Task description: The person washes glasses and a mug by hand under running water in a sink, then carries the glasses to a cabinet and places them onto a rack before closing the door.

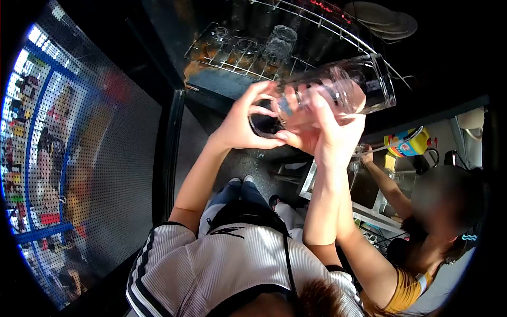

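My left hand (238, 120) curls around the rim end of a clear drinking glass (289, 108), which lies on its side in the air. My right hand (334, 129) grips the same glass from the other side, thumb along its wall. Another clear glass (381, 84) reaches out to the right, overlapping the first, its far end tilted up. Fingers show blurred through the transparent walls. Both hands are raised in front of a wire rack (232, 68) holding several upturned clear glasses (280, 42).
Beside me a co-worker's mustard sleeve (406, 290) leads to an arm passing behind my right forearm. Their other hand (367, 154) is near a small glass by a metal counter (359, 211). A yellow container (409, 142) stands there. A perforated panel (127, 158) rises left; stacked plates (383, 20) sit upper right.
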Demonstrator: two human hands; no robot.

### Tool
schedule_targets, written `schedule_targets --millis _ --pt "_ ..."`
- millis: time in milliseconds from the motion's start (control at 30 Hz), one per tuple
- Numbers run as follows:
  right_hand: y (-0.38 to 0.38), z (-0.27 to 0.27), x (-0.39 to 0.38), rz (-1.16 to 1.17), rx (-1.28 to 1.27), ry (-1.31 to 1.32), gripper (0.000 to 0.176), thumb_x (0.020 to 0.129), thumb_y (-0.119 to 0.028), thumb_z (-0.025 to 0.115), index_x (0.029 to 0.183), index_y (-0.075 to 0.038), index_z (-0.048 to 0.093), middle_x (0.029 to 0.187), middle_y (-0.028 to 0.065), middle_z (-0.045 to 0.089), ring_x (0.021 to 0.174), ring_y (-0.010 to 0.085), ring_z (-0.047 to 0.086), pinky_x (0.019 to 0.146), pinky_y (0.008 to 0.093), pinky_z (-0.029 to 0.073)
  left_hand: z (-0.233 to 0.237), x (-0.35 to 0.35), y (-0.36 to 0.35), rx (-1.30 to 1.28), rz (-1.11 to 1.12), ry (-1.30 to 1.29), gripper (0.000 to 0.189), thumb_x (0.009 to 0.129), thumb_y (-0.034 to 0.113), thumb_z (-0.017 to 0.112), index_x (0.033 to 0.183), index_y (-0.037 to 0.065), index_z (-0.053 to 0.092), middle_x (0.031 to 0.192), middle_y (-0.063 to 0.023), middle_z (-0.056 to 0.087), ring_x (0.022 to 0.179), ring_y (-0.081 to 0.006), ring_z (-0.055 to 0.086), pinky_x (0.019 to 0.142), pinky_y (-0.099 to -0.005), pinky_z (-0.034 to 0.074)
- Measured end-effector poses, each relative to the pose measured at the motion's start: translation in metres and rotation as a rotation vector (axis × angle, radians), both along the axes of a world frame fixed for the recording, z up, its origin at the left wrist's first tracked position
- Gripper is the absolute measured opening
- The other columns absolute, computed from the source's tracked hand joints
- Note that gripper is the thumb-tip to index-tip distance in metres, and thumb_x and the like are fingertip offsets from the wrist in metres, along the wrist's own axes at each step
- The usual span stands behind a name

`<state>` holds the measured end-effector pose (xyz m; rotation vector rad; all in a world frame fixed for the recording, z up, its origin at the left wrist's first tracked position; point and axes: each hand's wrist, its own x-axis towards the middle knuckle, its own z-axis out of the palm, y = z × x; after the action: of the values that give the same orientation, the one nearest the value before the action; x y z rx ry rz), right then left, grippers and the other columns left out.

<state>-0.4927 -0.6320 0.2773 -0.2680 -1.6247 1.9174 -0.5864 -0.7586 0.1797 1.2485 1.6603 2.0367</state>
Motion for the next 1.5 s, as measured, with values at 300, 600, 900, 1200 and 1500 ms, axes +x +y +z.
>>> schedule_targets --millis 300,600,900,1200,1500 --pt "-0.013 -0.035 -0.021 0.053 -0.269 0.129 0.055 0.068 0.006 0.068 0.114 0.000 0.039 0.096 0.0080 0.054 0.082 0.0131 0.056 0.068 0.0250 0.049 -0.009 -0.008 -0.006 0.048 0.089 -0.090 0.097 0.050 -0.004 0.077 0.130 0.007 0.023 0.126 -0.0102 0.035 0.113 -0.0227 0.042 0.076 -0.0320 0.052" --pt "0.033 -0.082 -0.032 0.117 -0.547 0.123 0.059 0.075 -0.007 0.065 0.123 -0.014 0.032 0.109 0.0179 0.047 0.098 0.0280 0.053 0.069 0.0463 0.053 -0.006 -0.034 0.014 -0.349 0.188 0.282 0.083 0.051 0.022 0.082 0.120 0.006 0.038 0.109 -0.0126 0.053 0.103 -0.0237 0.053 0.084 -0.0344 0.046" --pt "0.072 -0.084 -0.027 -0.064 -0.342 0.245 0.059 0.075 -0.004 0.064 0.123 -0.011 0.031 0.112 0.0175 0.046 0.102 0.0261 0.052 0.076 0.0446 0.051 0.000 -0.058 0.080 -0.403 0.069 0.509 0.081 0.051 0.027 0.081 0.117 0.001 0.042 0.111 -0.0153 0.050 0.099 -0.0270 0.053 0.086 -0.0349 0.044" --pt "0.080 -0.082 -0.041 -0.223 0.227 0.156 0.065 0.063 -0.003 0.075 0.116 0.002 0.036 0.097 0.0090 0.054 0.091 0.0151 0.054 0.081 0.0268 0.045 -0.027 -0.063 0.117 -0.324 0.195 0.532 0.085 0.046 0.023 0.079 0.117 -0.001 0.038 0.108 -0.0181 0.047 0.105 -0.0320 0.046 0.091 -0.0379 0.039" --pt "0.086 -0.097 -0.061 -0.202 0.244 0.104 0.056 0.063 -0.003 0.075 0.109 0.002 0.043 0.101 0.0095 0.053 0.091 0.0159 0.054 0.081 0.0273 0.046 -0.043 -0.075 0.122 -0.369 0.182 0.389 0.088 0.047 0.022 0.079 0.121 -0.001 0.036 0.114 -0.0199 0.046 0.111 -0.0331 0.043 0.094 -0.0380 0.037"
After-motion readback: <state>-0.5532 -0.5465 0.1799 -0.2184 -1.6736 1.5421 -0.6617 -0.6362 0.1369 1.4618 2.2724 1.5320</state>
